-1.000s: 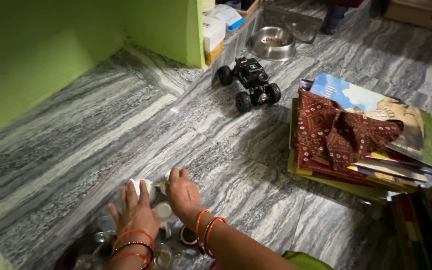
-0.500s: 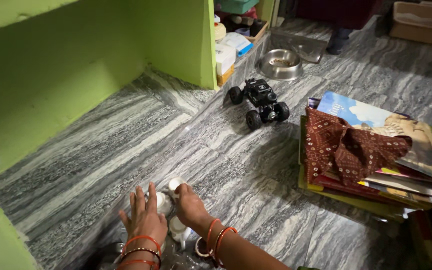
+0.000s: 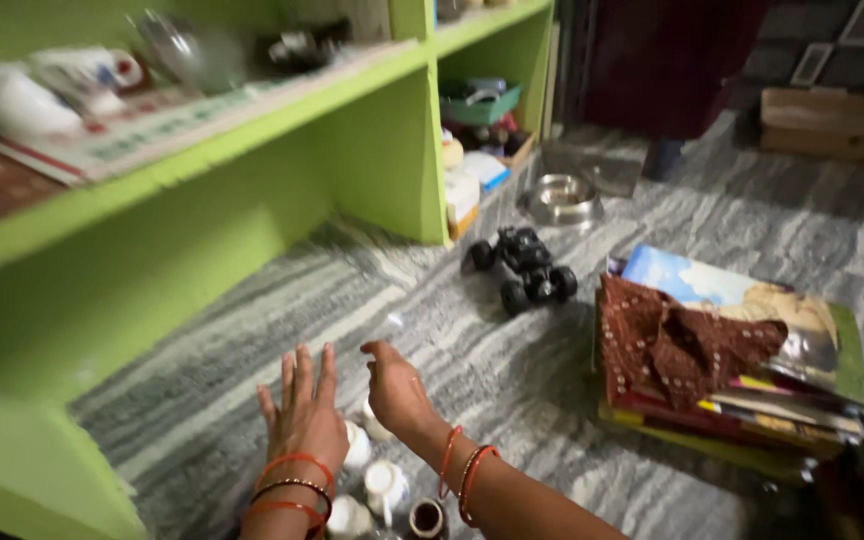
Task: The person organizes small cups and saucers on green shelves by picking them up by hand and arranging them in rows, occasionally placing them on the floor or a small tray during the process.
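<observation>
The small white cups (image 3: 384,487) stand on the floor (image 3: 512,370) directly below and just behind both hands, clustered between the wrists. The left hand (image 3: 304,420) hovers flat with its grip open, fingers spread; the right hand (image 3: 397,390) is loosely curled, holding nothing, and lies about as near. Half a second ago both hands were lower, down among the cups; now they are lifted, and the view has tilted up to show the green shelf (image 3: 252,120).
</observation>
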